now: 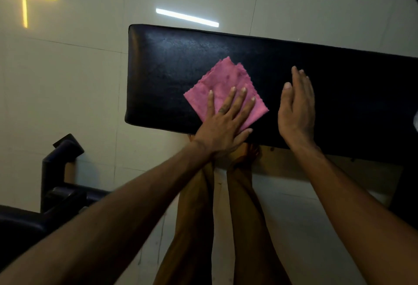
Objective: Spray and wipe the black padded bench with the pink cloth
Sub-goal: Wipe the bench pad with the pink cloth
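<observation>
The black padded bench (172, 63) runs from the middle of the view to the right edge, its left end near the centre. A folded pink cloth (228, 78) lies flat on the bench near its front edge. My left hand (224, 124) presses on the cloth's near half with straight, spread fingers. My right hand (297, 108) is just to the right of the cloth, over the bench, fingers straight and together, holding nothing. No spray bottle is in view.
Pale floor tiles (79, 81) surround the bench, with a yellow cross and a white bar of reflected light. A dark metal frame of other equipment (58, 171) stands at the lower left. My bare legs and feet (244, 155) are below the bench's front edge.
</observation>
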Tool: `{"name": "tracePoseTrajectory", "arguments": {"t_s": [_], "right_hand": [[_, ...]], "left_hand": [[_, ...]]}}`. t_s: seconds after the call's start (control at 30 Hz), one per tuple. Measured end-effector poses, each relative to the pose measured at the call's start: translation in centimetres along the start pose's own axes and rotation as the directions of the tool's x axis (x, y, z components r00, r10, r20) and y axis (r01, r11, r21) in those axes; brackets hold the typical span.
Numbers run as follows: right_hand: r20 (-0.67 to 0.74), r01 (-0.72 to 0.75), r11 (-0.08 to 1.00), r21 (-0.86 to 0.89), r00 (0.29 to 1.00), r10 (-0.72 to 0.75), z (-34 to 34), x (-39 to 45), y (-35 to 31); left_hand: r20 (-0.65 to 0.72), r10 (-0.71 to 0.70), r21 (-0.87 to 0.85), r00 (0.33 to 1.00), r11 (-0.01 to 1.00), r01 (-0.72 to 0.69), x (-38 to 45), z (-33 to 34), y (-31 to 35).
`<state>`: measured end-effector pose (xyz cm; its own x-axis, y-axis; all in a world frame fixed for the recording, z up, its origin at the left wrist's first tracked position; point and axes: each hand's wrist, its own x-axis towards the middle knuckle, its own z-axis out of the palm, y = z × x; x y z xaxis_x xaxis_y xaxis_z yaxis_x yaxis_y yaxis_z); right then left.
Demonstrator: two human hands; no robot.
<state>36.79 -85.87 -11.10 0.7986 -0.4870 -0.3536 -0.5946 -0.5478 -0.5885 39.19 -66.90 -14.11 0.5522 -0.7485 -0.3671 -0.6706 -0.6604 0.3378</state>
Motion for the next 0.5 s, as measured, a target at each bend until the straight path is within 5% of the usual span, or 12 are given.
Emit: {"name": "tracePoseTrajectory", "arguments": {"t_s": [0.1, 0.2, 0.3, 0.37, 0.5], "right_hand": [[-0.045, 0.137, 0.97, -0.199, 0.988, -0.149, 0.1, -0.7, -0.8], [0.096, 0.332, 0.87, -0.365, 0.943, -0.319, 2.1, -1.5, -3.1], [0.416, 0.67, 0.617, -0.413, 0.741, -0.527, 5.7, -1.8, -4.9], [0.515, 0.742, 0.527, -0.413, 0.668, -0.537, 7.6, -1.1, -5.1], [0.584, 0.758, 0.459, -0.463, 0.651, -0.485, 8.5, 0.1, -4.1]], "left_hand": [[-0.056, 0.155, 0.009, 0.986, 0.988, -0.155, -2.1, -1.6, -3.6], [-0.241, -0.09, -0.076, 0.966, 0.994, 0.073, -4.1, -2.9, -7.8], [-0.279, -0.381, -0.155, 0.881, 0.924, 0.35, -4.8, -3.1, -11.7], [-0.27, -0.441, -0.113, 0.856, 0.897, 0.427, -4.5, -2.4, -12.7], [-0.276, -0.473, -0.073, 0.837, 0.878, 0.473, -3.8, -1.0, -12.7]]}}
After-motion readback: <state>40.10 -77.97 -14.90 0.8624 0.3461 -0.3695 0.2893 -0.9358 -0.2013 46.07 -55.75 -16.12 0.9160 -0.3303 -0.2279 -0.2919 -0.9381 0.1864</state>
